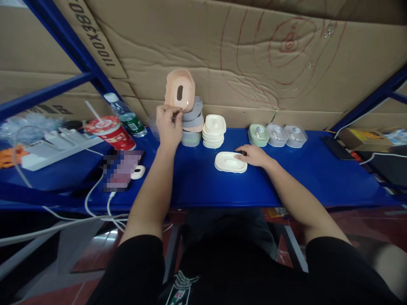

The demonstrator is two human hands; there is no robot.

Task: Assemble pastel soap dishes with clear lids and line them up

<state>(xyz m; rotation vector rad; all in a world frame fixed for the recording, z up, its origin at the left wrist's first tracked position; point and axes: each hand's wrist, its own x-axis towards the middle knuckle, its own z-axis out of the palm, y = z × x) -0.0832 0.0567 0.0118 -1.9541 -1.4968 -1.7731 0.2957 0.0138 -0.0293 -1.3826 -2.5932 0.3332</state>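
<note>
My left hand is closed on the near rim of a peach plastic box, which has a dark oval mark or slot in its base. The box is tilted up above a stack of grey, peach and green boxes. My right hand grips the right end of a cream plastic lid lying flat on the blue table. Between the hands, farther back, stands a pile of cream lids.
Three closed boxes, one green and two greyish, stand in a row at the back right. To the left are a water bottle, a red cup with a straw, a phone and white cables. Cardboard walls the back.
</note>
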